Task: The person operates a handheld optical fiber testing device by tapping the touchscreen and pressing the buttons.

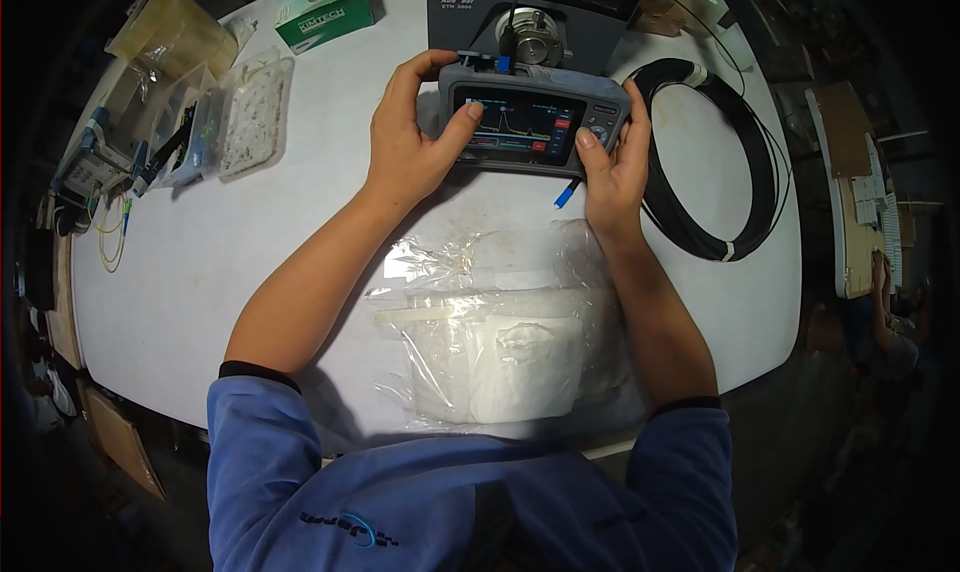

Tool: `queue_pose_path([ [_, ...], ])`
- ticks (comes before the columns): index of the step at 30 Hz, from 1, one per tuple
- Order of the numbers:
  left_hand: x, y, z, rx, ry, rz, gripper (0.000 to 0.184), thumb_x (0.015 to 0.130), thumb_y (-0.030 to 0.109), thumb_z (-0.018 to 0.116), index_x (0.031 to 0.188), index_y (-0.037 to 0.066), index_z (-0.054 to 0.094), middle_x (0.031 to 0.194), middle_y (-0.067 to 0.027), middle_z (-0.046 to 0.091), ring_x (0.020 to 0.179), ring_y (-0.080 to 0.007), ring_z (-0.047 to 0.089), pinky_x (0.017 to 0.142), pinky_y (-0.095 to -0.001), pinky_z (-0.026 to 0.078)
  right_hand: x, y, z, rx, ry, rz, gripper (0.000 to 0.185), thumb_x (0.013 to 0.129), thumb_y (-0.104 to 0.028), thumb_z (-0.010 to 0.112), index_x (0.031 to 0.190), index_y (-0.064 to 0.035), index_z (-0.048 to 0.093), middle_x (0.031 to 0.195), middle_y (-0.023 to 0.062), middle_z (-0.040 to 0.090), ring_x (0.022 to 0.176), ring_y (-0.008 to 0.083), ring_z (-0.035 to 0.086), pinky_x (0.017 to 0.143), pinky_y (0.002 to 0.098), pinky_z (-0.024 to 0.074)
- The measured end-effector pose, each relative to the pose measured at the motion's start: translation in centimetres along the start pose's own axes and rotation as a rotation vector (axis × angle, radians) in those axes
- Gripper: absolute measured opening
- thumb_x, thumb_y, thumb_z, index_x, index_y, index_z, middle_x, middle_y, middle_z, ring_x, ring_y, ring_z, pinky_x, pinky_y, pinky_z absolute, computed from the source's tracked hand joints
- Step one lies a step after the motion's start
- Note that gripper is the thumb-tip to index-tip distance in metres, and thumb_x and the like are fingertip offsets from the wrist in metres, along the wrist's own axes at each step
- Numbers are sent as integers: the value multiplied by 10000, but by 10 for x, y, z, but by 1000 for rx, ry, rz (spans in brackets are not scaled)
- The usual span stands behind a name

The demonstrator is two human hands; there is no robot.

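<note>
Both hands grip a grey handheld OTDR (pixel 525 127), whose lit screen shows a yellow trace with a tall peak. My left hand (pixel 420 127) wraps its left end, thumb over the screen's edge. On the right end, my right hand (pixel 612 162) has its thumb by the round keypad and its fingers behind the case. A blue connector (pixel 504 65) on a black cable is at the OTDR's top edge. Below the OTDR, near my right wrist, pokes out a blue-tipped cable end (pixel 566 194).
A black cable coil (pixel 735 162) lies at right. Behind the OTDR stands a dark machine (pixel 465 17) with a round metal fitting. Clear plastic bags with white sheets (pixel 525 367) lie in front of me. A Kimtech box (pixel 325 12) and plastic trays (pixel 255 117) sit at left.
</note>
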State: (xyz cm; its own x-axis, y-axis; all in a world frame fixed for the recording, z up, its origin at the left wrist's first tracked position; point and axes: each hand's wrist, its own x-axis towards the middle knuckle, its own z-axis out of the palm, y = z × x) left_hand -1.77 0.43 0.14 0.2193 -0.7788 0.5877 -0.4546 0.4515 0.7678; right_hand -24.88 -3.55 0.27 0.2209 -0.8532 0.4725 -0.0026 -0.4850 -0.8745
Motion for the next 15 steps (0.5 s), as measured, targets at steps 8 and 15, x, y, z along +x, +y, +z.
queue_pose_path([
  [8, 1, 0, 1, 14, 35, 9, 516, 871, 246, 747, 1293, 19, 555, 1154, -160, 658, 1101, -278, 637, 969, -377, 487, 0, 3, -1, -18, 1, -10, 743, 980, -181, 628, 1536, 91, 216, 1329, 213, 542, 1193, 217, 568, 1054, 353, 441],
  [15, 1, -1, 2, -24, 10, -15, 504, 897, 222, 732, 1313, 15, 540, 1179, -159, 653, 1132, -257, 615, 998, -366, 463, 0, 1, -1, -21, -4, -12, 746, 979, -185, 630, 1537, 89, 216, 1319, 210, 547, 1180, 211, 574, 1045, 348, 449],
])
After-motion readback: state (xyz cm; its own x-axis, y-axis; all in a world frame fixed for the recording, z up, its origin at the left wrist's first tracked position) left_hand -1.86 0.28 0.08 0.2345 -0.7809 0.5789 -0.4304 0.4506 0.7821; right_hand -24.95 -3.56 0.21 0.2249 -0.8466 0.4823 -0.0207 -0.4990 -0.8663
